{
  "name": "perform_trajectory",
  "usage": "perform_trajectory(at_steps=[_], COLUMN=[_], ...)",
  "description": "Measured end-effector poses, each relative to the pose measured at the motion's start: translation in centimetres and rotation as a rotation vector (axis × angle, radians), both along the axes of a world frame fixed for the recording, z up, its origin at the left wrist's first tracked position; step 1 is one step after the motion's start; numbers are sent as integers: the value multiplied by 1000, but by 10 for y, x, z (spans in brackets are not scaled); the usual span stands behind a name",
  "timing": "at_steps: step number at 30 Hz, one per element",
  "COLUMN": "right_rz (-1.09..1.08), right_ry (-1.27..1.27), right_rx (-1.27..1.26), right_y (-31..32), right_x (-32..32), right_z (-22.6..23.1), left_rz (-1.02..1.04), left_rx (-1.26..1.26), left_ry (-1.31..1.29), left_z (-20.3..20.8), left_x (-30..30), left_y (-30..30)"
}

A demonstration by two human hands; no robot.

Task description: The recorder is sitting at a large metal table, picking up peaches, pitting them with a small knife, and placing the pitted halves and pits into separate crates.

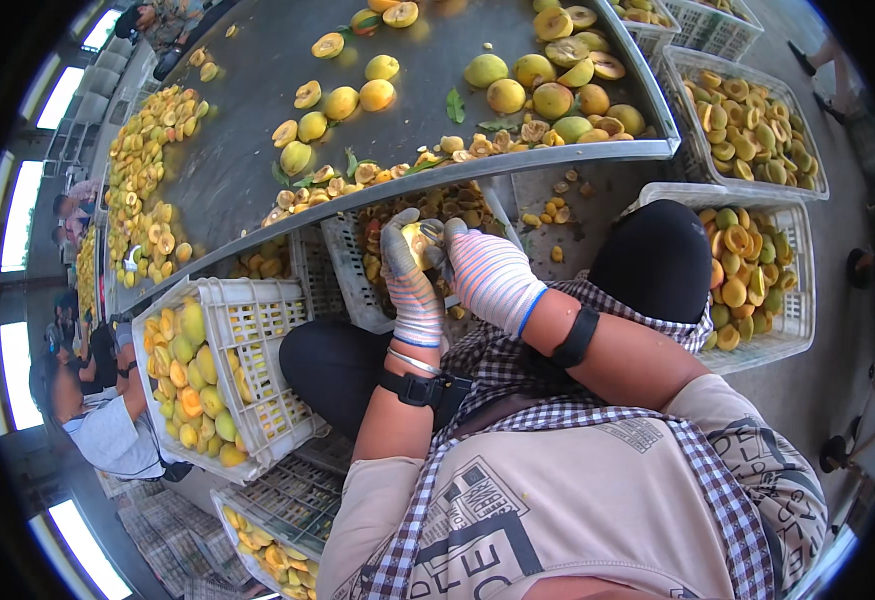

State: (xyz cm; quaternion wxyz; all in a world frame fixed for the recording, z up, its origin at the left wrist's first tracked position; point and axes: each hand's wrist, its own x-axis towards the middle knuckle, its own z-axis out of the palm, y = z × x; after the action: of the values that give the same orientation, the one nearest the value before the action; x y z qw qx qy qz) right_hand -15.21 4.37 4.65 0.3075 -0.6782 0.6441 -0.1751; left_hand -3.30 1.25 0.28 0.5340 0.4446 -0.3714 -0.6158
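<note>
- Head view: a yellow stone fruit (416, 241) with pale cut flesh showing sits between the wearer's two gloved hands, just above the lap; clock directions below are taken from it.
- At 6 o'clock, the left hand (411, 282) pinches the fruit, thumb and fingers bent around it.
- At 4 o'clock, the right hand (493, 273) has its fingers curled in against the fruit's side; whether they grip it or hold a small tool cannot be told.
- The step in hand appears to be two-handed work on this single cut fruit; the next move seems to call for a steady left pinch while the right fingers work at the flesh.
- From 9 round to 1 o'clock stretches a metal table (248, 95), with halved fruit heaped at 9 to 10 and whole green-yellow fruit (485, 70) at 1.
- Filled plastic crates stand at 8 o'clock (273, 365), 3 o'clock (803, 300) and 2 o'clock (678, 95).
</note>
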Motion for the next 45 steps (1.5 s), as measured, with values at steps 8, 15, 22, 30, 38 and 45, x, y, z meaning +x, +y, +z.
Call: perform_trajectory(at_steps=[8, 15, 22, 30, 38, 45], right_rz=[-6, -23, 20, 62, 119, 12], right_ry=[-56, -108, -60, -74, -27, -117], right_rx=[39, 19, 65, 153, 194, 188], right_y=[2, 6, 5, 5, 4, 0], right_x=[2, 5, -3, -2, 4, -2], right_z=[0, -3, -5, 1, -3, -17], left_rz=[-1, -10, -127, -296, -289, -262], left_rx=[11, -74, 30, 359, 483, 11], left_ry=[45, -141, -266, -319, -407, -522], left_z=[1, -2, 2, 23, 24, -17], left_x=[-6, -4, 1, 9, 15, 21], left_y=[5, 5, -3, -22, -21, -23])
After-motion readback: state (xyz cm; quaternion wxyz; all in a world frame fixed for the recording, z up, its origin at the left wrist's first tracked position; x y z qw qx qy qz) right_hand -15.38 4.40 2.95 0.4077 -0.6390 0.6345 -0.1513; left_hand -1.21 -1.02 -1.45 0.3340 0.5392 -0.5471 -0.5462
